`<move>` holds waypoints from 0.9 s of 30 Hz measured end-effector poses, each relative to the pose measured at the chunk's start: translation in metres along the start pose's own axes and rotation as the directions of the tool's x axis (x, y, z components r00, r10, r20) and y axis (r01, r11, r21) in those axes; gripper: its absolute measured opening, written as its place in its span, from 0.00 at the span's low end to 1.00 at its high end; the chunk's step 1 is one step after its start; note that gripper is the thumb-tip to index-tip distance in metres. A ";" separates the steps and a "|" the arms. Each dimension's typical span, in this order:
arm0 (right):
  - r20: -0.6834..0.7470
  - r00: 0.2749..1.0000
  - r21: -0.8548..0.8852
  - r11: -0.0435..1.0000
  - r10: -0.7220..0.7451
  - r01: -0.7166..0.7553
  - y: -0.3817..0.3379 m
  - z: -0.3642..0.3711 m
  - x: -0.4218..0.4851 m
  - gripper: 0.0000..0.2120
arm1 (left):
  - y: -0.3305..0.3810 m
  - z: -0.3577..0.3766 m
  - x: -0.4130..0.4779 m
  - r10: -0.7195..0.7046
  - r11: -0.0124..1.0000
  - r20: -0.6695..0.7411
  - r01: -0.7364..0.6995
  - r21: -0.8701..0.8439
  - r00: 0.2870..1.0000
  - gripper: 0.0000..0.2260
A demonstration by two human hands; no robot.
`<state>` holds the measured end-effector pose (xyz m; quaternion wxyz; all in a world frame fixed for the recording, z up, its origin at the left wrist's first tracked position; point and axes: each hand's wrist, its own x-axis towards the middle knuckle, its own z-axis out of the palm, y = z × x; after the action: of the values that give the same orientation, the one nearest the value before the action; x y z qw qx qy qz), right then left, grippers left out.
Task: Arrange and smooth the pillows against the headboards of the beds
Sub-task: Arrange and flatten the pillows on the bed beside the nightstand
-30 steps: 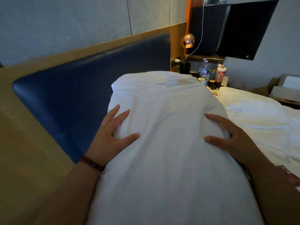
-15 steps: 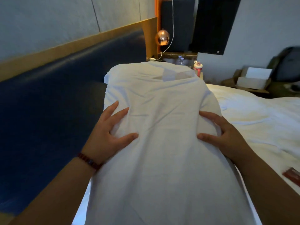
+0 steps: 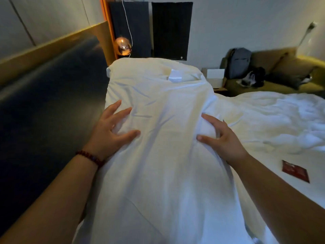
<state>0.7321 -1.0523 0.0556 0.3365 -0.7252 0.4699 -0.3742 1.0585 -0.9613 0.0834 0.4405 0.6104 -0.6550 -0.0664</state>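
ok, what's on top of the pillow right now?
The left hand lies spread on the white pillow's left side. The right hand presses its right edge. A small white tag sits near the far end. Whatever lies beneath the pillow is covered.

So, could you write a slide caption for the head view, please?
Left hand and right hand press the sides of a white fabric pillow beside a dark blue padded headboard.
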 end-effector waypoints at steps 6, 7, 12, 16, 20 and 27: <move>0.016 1.000 0.052 0.999 -0.007 0.006 -0.015 -0.002 0.054 0.29 | -0.020 0.006 0.046 -0.009 1.000 -0.024 0.009 -0.002 1.000 0.30; 0.024 1.000 0.060 0.998 -0.007 0.006 -0.015 -0.002 0.065 0.29 | -0.023 0.007 0.054 -0.008 1.000 -0.025 0.008 -0.005 1.000 0.29; 0.084 0.996 0.094 0.996 -0.005 -0.003 0.008 0.009 0.130 0.30 | -0.053 0.023 0.097 -0.055 0.998 -0.031 0.055 0.007 0.998 0.28; 0.162 0.986 0.104 0.994 -0.032 0.015 0.060 0.042 0.200 0.32 | -0.106 0.056 0.134 -0.139 0.990 0.004 0.138 0.030 0.990 0.27; 0.236 0.972 0.144 0.989 -0.001 -0.034 0.129 0.086 0.270 0.33 | -0.168 0.101 0.166 -0.303 0.953 0.050 0.303 0.018 0.952 0.28; 0.427 0.895 0.068 0.982 0.131 -0.176 0.256 0.156 0.349 0.38 | -0.287 0.198 0.178 -0.615 0.789 0.253 0.588 0.181 0.747 0.34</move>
<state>0.8535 -1.4420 -0.1577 0.4958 -0.7307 0.4220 -0.2053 1.1647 -1.2742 -0.1271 0.2634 0.7906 -0.4844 -0.2665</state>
